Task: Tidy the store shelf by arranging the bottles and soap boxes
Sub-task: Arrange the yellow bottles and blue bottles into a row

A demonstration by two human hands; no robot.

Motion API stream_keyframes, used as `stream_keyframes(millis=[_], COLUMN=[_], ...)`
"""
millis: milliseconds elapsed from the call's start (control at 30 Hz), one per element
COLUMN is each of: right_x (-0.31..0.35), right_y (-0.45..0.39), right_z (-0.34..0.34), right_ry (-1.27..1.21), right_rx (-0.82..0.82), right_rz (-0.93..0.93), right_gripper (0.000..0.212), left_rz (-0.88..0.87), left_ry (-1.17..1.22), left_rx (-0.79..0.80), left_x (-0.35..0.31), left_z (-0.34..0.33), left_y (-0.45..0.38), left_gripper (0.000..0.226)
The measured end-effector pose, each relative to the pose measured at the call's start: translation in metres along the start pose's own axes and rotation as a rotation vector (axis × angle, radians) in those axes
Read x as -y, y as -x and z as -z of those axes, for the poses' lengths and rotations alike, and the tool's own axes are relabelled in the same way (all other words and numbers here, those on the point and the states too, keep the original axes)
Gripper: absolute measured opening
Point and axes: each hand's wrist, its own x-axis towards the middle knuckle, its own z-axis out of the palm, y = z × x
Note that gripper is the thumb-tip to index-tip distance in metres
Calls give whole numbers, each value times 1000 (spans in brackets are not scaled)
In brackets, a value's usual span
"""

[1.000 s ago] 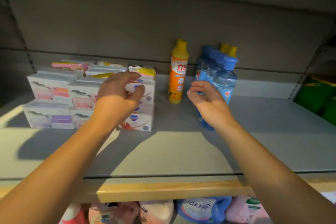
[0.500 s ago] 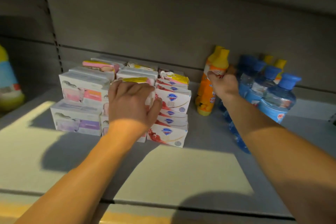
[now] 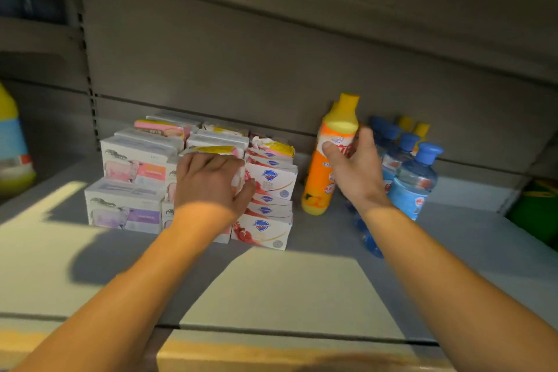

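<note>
Stacks of soap boxes [image 3: 133, 178] stand at the back left of the grey shelf [image 3: 287, 284]. My left hand [image 3: 211, 181] lies over the middle stack, its fingers curled round a white soap box [image 3: 238, 180] beside the Safeguard boxes [image 3: 270, 181]. My right hand [image 3: 351, 169] grips the orange bottle [image 3: 320, 181] with the yellow cap around its upper body; the bottle leans slightly. Several blue bottles [image 3: 413, 181] stand right behind that hand, with yellow-capped ones at the back.
A yellow and blue bottle [image 3: 12, 148] stands on the neighbouring shelf at the far left. Green packs [image 3: 537, 208] sit at the far right. The shelf's wooden front edge [image 3: 271, 353] runs along the bottom, and the back panel [image 3: 271, 69] rises behind the goods.
My right hand has moved from the blue bottles to the orange bottle and taken hold of it. My left hand has settled on the middle stack of boxes. The view has shifted to the left.
</note>
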Motion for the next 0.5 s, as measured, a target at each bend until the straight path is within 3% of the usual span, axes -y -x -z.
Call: stream_keyframes(millis=[167, 267, 400, 500], right_x=[41, 53, 57, 52], right_y=[23, 43, 75, 94], right_z=[30, 39, 35, 24], right_ry=[-88, -195, -347, -472], right_rx=[17, 77, 114, 96], right_rz=[28, 1, -67, -145], right_gripper=[31, 31, 45, 44], left_rz=[58, 36, 32, 66], left_ry=[12, 331, 850, 911], left_rx=[158, 65, 352, 398], left_x=[-12, -34, -67, -74], left_z=[25, 44, 46, 32], left_y=[-11, 1, 50, 83], left_gripper=[52, 45, 60, 62])
